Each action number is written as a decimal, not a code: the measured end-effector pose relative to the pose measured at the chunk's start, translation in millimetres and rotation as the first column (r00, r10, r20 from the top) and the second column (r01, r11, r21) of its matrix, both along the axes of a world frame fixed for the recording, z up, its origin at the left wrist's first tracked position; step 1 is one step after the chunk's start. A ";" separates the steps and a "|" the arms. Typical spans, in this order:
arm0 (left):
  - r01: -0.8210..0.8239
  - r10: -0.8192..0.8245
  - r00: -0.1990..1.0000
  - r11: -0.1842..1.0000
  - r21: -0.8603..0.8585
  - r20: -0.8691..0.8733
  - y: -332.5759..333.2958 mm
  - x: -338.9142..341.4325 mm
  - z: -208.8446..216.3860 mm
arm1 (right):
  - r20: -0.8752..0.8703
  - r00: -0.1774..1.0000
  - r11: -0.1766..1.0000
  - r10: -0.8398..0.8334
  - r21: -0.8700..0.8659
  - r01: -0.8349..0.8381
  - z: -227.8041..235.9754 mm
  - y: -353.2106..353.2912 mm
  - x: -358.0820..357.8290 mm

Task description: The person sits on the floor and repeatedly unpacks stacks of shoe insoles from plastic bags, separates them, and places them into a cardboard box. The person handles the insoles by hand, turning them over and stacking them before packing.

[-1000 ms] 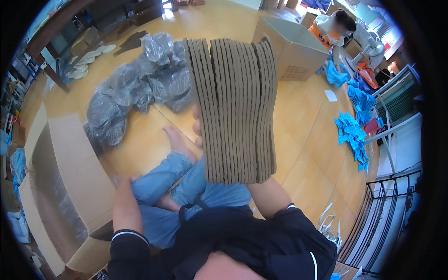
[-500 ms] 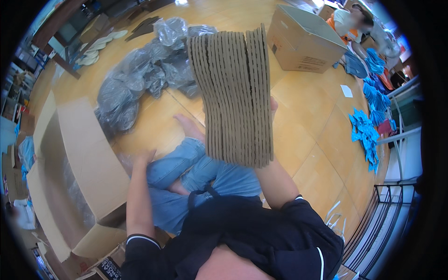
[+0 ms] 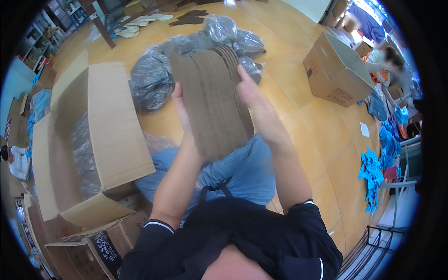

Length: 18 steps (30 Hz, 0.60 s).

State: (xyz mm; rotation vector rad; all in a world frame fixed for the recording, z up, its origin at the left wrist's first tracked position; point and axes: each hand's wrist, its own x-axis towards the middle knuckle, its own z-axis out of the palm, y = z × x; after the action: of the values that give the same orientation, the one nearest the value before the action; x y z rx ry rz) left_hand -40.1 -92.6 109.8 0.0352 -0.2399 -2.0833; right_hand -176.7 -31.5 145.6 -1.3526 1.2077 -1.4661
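Observation:
A thick stack of brown insoles [image 3: 210, 105] is held up in front of me above my crossed legs, slightly blurred, its layers pressed side by side. My left hand [image 3: 182, 109] grips its left side, with most of the fingers hidden behind it. On the right side, my right hand [image 3: 255, 99] presses against the stack, thumb pointing up along its edge. Just beyond the stack, grey-brown bundles in clear plastic bags [image 3: 151, 77] lie on the floor. To my left stands an open cardboard box [image 3: 116, 130] holding plastic-wrapped contents [image 3: 83, 156].
Another open carton [image 3: 331, 74] stands at the far right, near a seated person [image 3: 387, 63]. Bright blue pieces [image 3: 371, 175] lie along the right side. Pale sole-shaped pieces [image 3: 128, 30] and dark ones [image 3: 189, 17] rest at the back. A black metal rack [image 3: 373, 247] occupies the lower right.
My left hand has come from beside the left box onto the stack. The stack has tilted, showing more of its flat left face, and my right hand now shows at its side.

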 end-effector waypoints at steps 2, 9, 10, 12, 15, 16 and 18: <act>0.092 -0.096 0.977 0.995 -0.032 -0.189 -4.8 9.5 -9.9 | 0.125 0.982 0.989 0.143 0.012 -0.145 9.4 0.0 -10.8; -0.011 0.005 0.986 0.999 -0.033 -0.165 -1.4 20.7 -46.8 | -0.006 0.995 0.994 0.101 -0.031 -0.101 9.1 10.6 5.9; -0.026 0.020 0.989 0.999 -0.042 -0.148 -0.3 24.1 -47.6 | -0.010 0.995 0.992 0.098 -0.078 -0.098 7.1 15.1 8.6; -0.062 0.056 0.995 0.995 -0.079 -0.077 5.0 32.2 -45.9 | 0.054 0.994 0.993 0.097 -0.072 -0.094 1.9 23.0 12.5; -0.105 0.158 0.972 0.952 -0.287 0.171 22.8 39.4 -39.6 | 0.316 0.937 0.988 0.152 -0.079 -0.133 -11.9 28.7 19.9; -0.115 0.237 0.935 0.906 -0.408 0.262 30.0 38.7 -37.4 | 0.489 0.861 0.990 0.143 -0.055 -0.133 -19.0 30.3 26.1; -0.079 0.499 0.773 0.689 -0.721 0.392 41.3 32.8 -33.6 | 0.757 0.641 0.987 0.127 -0.029 -0.161 -32.9 29.7 35.3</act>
State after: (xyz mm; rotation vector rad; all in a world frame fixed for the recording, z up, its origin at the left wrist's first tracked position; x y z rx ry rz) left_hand -7.3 -51.3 76.2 0.2441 -1.2729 -1.4828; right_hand -141.4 -1.8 112.7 -0.6281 0.5467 -1.6243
